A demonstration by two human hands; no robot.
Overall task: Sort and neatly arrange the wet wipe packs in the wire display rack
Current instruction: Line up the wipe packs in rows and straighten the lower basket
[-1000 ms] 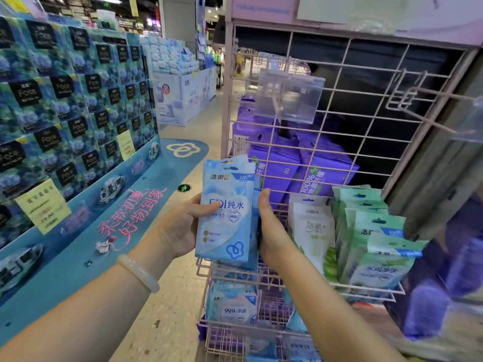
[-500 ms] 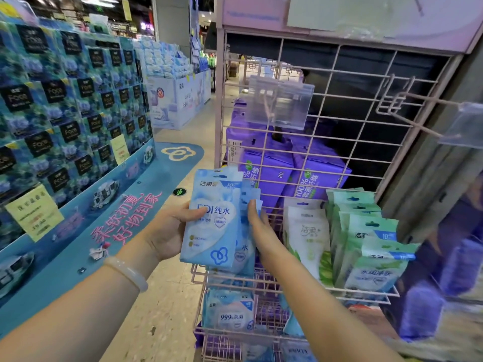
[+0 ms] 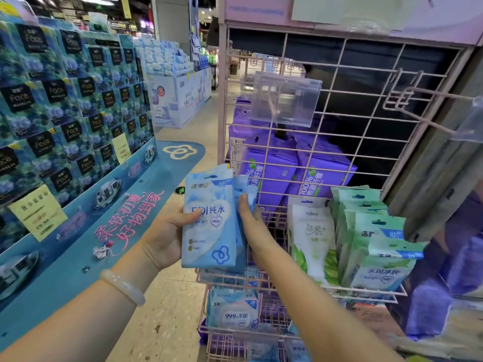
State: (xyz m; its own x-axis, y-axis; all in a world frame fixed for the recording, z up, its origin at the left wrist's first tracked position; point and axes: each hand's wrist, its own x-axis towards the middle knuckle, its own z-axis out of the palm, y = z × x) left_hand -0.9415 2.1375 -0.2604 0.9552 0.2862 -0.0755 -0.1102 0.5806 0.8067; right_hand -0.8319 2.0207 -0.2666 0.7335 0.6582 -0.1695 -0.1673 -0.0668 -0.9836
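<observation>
My left hand [image 3: 167,236] grips a stack of light blue wet wipe packs [image 3: 209,226] upright at the left end of the pink wire display rack [image 3: 339,152], thumb across the front pack. My right hand [image 3: 251,220] presses flat against the stack's right side, fingers straight. In the same basket stand a white pack with green leaves [image 3: 312,239] and several green packs [image 3: 373,246] in rows to the right. Purple packs [image 3: 274,171] sit behind the wire grid.
A lower basket holds blue "999" packs [image 3: 235,312]. A clear price-tag holder [image 3: 285,100] and a bare wire hook [image 3: 418,105] jut from the grid. A blue tissue display [image 3: 65,113] fills the left, with aisle floor [image 3: 167,314] between it and the rack.
The blue stack has dropped slightly and shifted left in view. My right hand moved from gripping its side edge to lying flat along it.
</observation>
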